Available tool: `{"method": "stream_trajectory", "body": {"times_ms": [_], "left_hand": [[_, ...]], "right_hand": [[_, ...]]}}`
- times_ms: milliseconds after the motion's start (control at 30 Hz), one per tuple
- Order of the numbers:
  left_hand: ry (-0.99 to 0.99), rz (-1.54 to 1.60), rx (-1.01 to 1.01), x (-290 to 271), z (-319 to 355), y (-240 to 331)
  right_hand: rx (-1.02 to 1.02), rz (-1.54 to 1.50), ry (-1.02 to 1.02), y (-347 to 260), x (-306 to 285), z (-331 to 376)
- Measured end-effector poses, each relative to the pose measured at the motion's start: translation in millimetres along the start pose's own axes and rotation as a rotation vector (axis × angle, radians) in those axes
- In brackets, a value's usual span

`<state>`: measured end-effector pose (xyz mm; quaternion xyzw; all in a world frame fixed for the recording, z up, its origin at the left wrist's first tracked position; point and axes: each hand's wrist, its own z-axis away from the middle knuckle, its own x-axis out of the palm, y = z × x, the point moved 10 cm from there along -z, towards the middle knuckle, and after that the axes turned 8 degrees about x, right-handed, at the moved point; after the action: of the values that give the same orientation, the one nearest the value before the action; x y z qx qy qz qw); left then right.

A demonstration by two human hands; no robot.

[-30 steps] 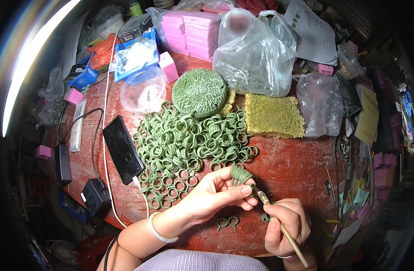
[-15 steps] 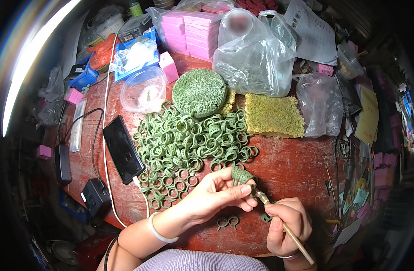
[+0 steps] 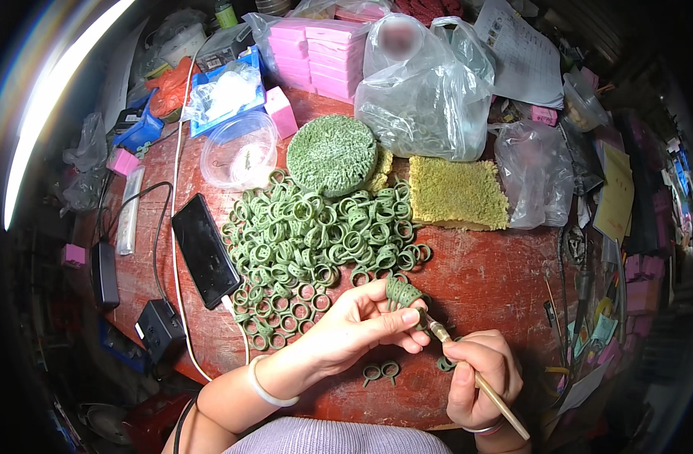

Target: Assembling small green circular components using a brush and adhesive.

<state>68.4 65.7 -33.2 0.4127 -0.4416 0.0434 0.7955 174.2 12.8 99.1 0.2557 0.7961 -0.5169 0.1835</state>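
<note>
My left hand (image 3: pixel 365 325) pinches a small cluster of green wax rings (image 3: pixel 403 291) just above the red-brown table (image 3: pixel 482 272). My right hand (image 3: pixel 479 374) grips a thin pen-like tool (image 3: pixel 475 374) with its metal tip touching the base of that cluster. A big heap of green wax rings (image 3: pixel 316 242) lies beyond my left hand. A joined pair of green rings (image 3: pixel 381 371) sits on the table between my wrists, and a small green piece (image 3: pixel 444 363) lies by my right thumb.
A round green disc (image 3: pixel 333 151) and a yellow-green square pad (image 3: pixel 456 191) lie behind the heap. A black phone (image 3: pixel 204 250) with a white cable is at left, a clear round tub (image 3: pixel 239 150) behind it. Plastic bags (image 3: pixel 426 83) and pink boxes (image 3: pixel 316 45) crowd the back.
</note>
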Motion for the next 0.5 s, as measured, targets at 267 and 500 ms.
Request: {"method": "stream_trajectory", "body": {"times_ms": [267, 500], "left_hand": [[0.021, 0.024, 0.014, 1.3, 0.6, 2.0], [0.007, 0.003, -0.001, 0.2, 0.1, 0.2]], "right_hand": [[-0.005, 0.020, -0.008, -1.0, 0.6, -0.6], [0.003, 0.016, 0.002, -0.3, -0.9, -1.1]]}}
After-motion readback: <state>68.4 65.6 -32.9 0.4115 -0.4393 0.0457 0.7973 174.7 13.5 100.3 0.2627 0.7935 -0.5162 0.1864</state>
